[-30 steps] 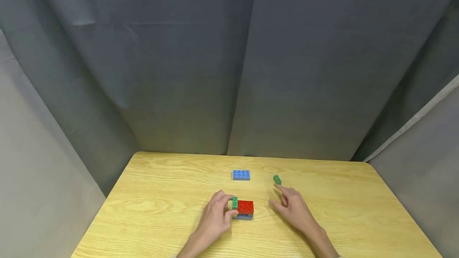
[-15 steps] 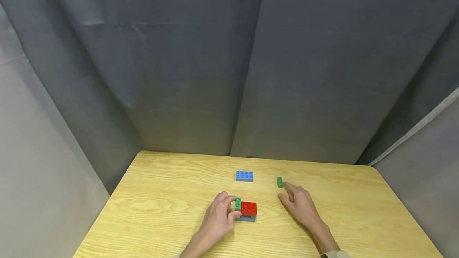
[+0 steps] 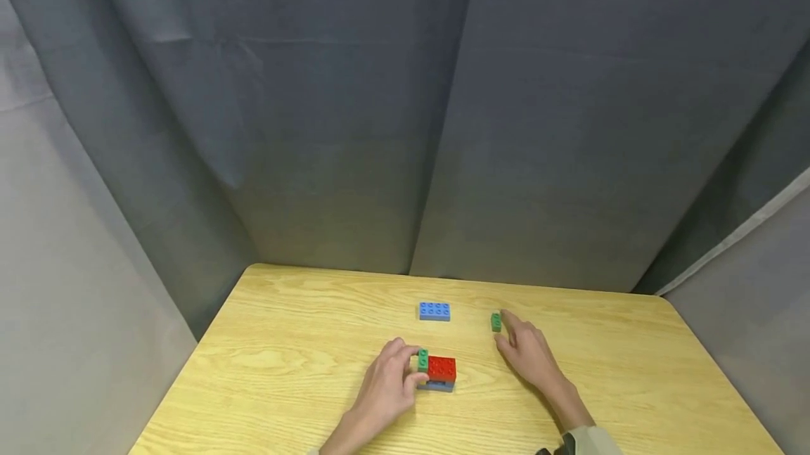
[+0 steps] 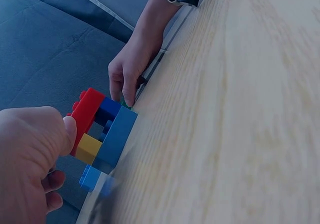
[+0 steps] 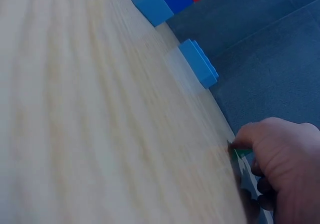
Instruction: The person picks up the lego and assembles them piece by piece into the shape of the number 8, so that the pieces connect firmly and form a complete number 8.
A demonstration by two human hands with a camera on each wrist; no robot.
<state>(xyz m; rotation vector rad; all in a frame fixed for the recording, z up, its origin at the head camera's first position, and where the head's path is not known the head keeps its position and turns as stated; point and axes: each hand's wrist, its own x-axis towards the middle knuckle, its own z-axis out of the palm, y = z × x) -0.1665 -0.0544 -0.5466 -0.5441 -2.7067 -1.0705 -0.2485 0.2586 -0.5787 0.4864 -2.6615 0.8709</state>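
I am using two hands, one left hand (image 3: 387,379) and one right hand (image 3: 530,355), over one table (image 3: 304,328). On it I am counting seven bricks that are showing. Five are making up one stack (image 3: 444,373): one red brick (image 3: 441,367), one stacked green brick (image 3: 422,361), one yellow brick (image 4: 88,149), one dark blue brick (image 4: 108,109) and one lighter blue brick (image 4: 118,138). Two are lying loose: one loose blue brick (image 3: 434,311) and one loose green brick (image 3: 496,323). By colour, I am getting three blue, two green, one red and one yellow. The loose blue brick is showing eight studs, in two rows of four; each green one is showing two.
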